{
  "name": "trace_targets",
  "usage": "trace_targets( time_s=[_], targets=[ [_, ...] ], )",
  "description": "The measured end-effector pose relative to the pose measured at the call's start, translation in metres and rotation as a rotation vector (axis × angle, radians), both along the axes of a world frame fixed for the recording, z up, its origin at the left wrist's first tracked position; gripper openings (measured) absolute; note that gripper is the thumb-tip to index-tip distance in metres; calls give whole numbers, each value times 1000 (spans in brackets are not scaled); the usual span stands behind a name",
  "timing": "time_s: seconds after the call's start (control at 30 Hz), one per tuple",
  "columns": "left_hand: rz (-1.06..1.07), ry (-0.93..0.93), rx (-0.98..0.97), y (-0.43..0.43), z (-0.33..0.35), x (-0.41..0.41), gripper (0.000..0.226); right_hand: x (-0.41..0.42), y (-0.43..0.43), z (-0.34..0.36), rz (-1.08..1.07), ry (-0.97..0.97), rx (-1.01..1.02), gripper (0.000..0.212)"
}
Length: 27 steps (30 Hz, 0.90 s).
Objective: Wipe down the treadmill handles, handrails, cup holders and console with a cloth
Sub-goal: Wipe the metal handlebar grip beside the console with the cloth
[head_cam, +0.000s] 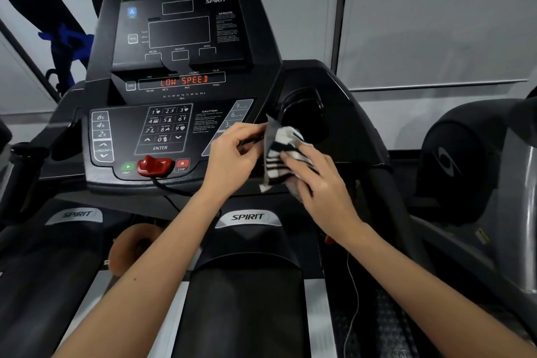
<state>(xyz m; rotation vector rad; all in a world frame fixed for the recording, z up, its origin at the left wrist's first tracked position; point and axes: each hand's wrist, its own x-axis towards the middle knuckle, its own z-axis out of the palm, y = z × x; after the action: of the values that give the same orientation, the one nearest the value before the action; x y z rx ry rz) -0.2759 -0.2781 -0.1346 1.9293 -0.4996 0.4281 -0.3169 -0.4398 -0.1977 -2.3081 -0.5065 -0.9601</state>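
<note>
Striped black-and-white, one cloth (281, 155) sat between my two hands. My left hand (232, 155) pinched its edge; my right hand (318, 183) gripped the bunch, beside one cup holder (305, 118).

So the treadmill console (125, 128) was a black sloped panel, with a red safety key (155, 166) sitting at its lower middle between the green start button (127, 166) and the red stop button (182, 163), and a black cord (165, 186) trailing off the front edge below it. The number keypad (167, 128) was in the middle and the readout (184, 80) above it glowed LOW SPEED in red. A cup holder (305, 116) was sunk into the right wing, and a black-and-white striped cloth (283, 154) was bunched at its near rim, though I couldn't tell if it touched the panel.
</note>
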Motion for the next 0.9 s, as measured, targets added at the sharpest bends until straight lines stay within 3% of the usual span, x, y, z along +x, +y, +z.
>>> trace_targets(
  time_s=[0.17,0.37,0.57,0.67,0.9],
  targets=[
    [-12,17,-27,-1,0,-3,31,-18,-28,-21,-79,-49,-70,29],
    [25,-57,19,3,-3,7,27,1,4,10,-84,-121,-59,30],
    [-12,-42,77,9,0,12,40,12,13,-4,-158,-245,-238,27],
    [-17,-44,67,8,1,10,32,-3,-8,-23,-152,-227,-300,26],
    [-23,-42,47,7,0,8,30,-13,-23,-16,-44,-169,-221,23]
  ],
)
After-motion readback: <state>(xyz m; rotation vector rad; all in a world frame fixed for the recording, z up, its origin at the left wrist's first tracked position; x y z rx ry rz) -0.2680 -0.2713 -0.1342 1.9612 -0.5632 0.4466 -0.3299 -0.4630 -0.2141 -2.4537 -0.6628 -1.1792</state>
